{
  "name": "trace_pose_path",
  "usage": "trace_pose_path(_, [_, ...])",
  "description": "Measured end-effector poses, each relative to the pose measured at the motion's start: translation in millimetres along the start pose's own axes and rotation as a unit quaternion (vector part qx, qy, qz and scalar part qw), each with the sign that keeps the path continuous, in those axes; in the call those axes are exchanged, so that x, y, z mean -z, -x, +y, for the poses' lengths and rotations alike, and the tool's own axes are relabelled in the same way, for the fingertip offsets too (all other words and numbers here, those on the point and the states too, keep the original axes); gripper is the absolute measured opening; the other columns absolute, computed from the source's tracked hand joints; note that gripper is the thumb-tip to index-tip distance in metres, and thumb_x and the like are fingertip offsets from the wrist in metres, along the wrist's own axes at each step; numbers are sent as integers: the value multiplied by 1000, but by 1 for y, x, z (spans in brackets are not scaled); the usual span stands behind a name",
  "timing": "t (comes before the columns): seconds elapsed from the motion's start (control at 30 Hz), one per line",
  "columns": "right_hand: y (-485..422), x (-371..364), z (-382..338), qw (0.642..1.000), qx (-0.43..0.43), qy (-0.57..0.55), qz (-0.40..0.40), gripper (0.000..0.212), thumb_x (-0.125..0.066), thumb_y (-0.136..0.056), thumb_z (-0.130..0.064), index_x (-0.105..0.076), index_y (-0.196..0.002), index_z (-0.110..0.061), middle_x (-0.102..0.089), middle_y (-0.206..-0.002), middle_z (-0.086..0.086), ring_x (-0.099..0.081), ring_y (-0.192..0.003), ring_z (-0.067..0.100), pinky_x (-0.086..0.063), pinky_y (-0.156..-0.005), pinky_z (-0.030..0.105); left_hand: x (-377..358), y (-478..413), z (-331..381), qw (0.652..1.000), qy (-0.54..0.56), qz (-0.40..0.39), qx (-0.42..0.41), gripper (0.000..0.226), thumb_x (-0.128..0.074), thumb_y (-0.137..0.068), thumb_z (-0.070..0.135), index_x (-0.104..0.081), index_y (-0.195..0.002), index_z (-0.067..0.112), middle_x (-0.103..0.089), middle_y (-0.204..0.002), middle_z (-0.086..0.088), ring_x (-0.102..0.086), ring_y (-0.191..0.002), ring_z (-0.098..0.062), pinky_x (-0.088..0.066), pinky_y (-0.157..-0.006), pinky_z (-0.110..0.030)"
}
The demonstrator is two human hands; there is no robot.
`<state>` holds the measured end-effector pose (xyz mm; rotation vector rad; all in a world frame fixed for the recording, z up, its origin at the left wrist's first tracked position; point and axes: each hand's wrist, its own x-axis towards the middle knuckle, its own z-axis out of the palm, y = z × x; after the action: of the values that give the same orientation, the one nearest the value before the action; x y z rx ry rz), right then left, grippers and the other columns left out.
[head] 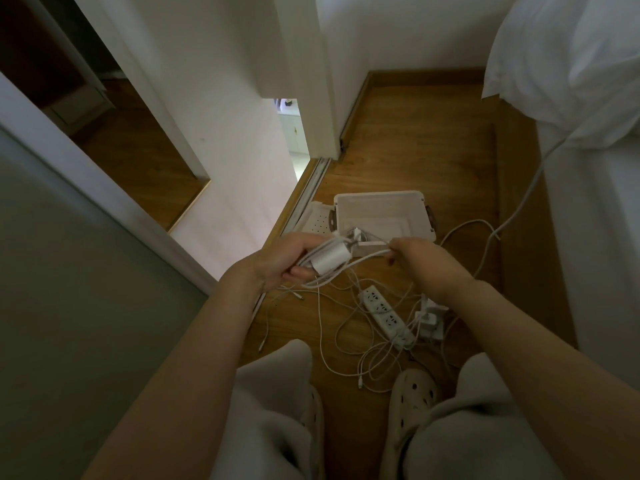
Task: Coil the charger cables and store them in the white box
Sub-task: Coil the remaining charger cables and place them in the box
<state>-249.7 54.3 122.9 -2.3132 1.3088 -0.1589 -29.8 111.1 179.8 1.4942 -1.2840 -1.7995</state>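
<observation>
- Right now my left hand [280, 261] grips a white charger brick [329, 259] with loops of its cable bunched against it, held above the floor just in front of the white box [384, 202].
- My right hand [415, 254] pinches the same charger cable [367, 258], which stretches between my two hands.
- More loops hang from my left hand down toward the floor.
- Beyond my hands the box sits open on the wooden floor [415, 150]; a few white pieces lie in its near corner, too small to tell apart.
- Its lid [317, 221] lies flat, touching its left side.
- Below my hands a power strip [386, 315] lies among a tangle of thin white cables [346, 344], with white adapters [431, 320] just beside it.
- A thicker cord [519, 209] climbs from the floor to the bed [588, 237] on my right.
- My slippers [412, 393] stand at the near edge of the tangle.
</observation>
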Motion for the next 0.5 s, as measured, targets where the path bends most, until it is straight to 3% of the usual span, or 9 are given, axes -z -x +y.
trace_pose_path(0.07, [0, 2, -4, 1000, 11, -7, 13, 20, -45, -95, -5, -52, -90, -23, -50, -89, -6, -48, -76, 11, -31, -56, 15, -1, -1, -2, 994, -109, 17, 19, 32, -29, -102, 29, -57, -99, 14, -50, -61, 1, -31, -41, -7, -20, -38, -18])
trace_pose_path(0.13, [1, 4, -8, 999, 10, -19, 25, 20, -48, -94, -5, -52, -90, -24, -50, -91, -6, -49, -78, 11, -33, -59, 17, -2, -3, -4, 980, -188, 63, 35, 29, -34, -101, 31, -56, -99, 13, -46, -67, -2, -33, -46, -10, -23, -41, -17])
trace_pose_path(0.3, [4, 10, -24, 998, 12, -29, 63, 21, -39, -100, -21, -60, -96, -19, -60, -96, 1, -56, -84, 16, -43, -72, 26, 0, -10, -10, 961, -242, 134, 26, 27, -39, -99, 35, -54, -100, 12, -49, -77, -7, -39, -51, -11, -30, -49, -21])
trace_pose_path(0.5, [12, 5, -44, 992, 34, -15, 123, 30, -38, -100, -29, -65, -102, -15, -65, -88, 1, -56, -76, 13, -39, -60, 21, -9, -23, -16, 895, -365, 256, 13, 23, -36, -100, 35, -48, -107, 16, -53, -94, -3, -50, -79, -15, -40, -69, -29])
